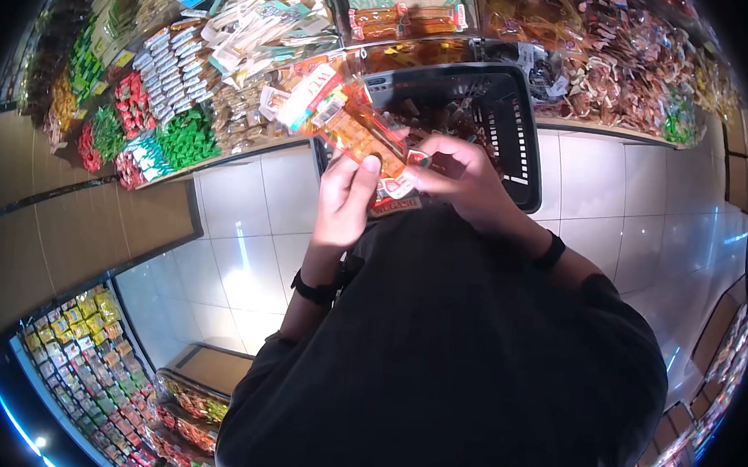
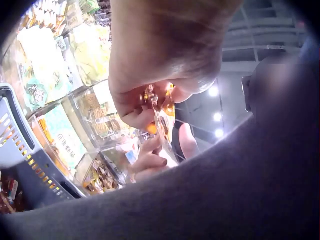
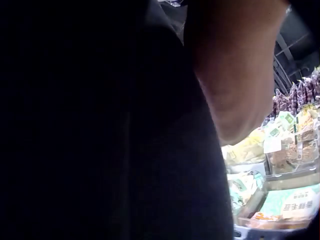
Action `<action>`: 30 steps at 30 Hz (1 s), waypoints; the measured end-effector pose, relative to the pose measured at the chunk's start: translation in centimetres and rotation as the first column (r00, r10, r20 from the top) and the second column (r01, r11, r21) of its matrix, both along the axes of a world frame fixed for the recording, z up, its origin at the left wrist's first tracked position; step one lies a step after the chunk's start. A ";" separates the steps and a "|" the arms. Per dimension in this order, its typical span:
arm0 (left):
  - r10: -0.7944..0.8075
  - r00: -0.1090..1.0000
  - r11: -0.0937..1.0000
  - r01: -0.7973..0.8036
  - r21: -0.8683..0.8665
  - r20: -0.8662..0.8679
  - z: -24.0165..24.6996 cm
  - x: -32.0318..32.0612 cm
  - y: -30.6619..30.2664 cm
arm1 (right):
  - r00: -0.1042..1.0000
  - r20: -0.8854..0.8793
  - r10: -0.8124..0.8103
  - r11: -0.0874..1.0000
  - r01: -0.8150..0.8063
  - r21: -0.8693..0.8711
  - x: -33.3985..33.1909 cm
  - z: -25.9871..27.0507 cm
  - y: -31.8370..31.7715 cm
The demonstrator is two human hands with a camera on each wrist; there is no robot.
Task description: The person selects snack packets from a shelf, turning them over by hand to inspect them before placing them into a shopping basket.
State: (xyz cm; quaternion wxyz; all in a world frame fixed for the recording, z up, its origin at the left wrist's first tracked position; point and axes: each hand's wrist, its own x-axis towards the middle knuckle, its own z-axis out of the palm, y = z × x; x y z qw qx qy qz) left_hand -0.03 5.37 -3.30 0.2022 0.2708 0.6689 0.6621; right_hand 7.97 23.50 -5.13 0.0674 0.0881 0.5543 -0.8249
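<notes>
Pale floor tiles (image 1: 587, 182) shine under the shop lights, with bins of wrapped snacks (image 1: 271, 30) on the far side. At the fingers, the left hand (image 1: 346, 199) pinches a long, clear plastic pack of orange-brown food with a red, white and blue printed end (image 1: 359, 130): thumb flat on the upper face, the other fingers underneath and mostly hidden. The right hand (image 1: 471, 184) bends its thumb and forefinger towards each other and pinches the near right end; how its remaining fingers lie I can't tell from here.

To manage this well, I'd say, the left thumb should bear only lightly, so the film doesn't crumple, while the right fingertips steady the edge and keep off the printing. A slow tilt towards the eyes would take the glare off the film.

The pack is held up in front of the dark shirt (image 1: 461, 342), above the near left part of a black plastic basket with slotted sides (image 1: 505, 126). Its long axis runs slantwise, from the printed end at far left to the pinched end at near right, with a barcode label (image 1: 334, 109) facing up.
</notes>
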 end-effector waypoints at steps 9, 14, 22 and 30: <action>-0.167 0.982 0.986 0.163 0.042 0.094 0.3 -0.7 -3.3 | 0.980 -0.189 0.061 0.983 -0.026 0.181 -0.5 3.6 6.0; -0.256 0.954 0.943 0.211 -0.256 -0.156 3.7 1.4 -1.0 | 0.974 -0.212 0.073 0.969 -0.019 0.246 -1.0 5.6 6.3; -0.225 0.912 0.973 0.193 -0.125 -0.343 4.9 1.8 -1.2 | 0.932 -0.361 0.024 0.997 0.006 0.082 -1.3 7.6 5.1; -0.179 0.938 0.983 0.156 -0.100 -0.297 5.0 2.0 -1.9 | 0.939 -0.344 -0.003 0.997 0.027 0.066 -1.8 7.9 4.3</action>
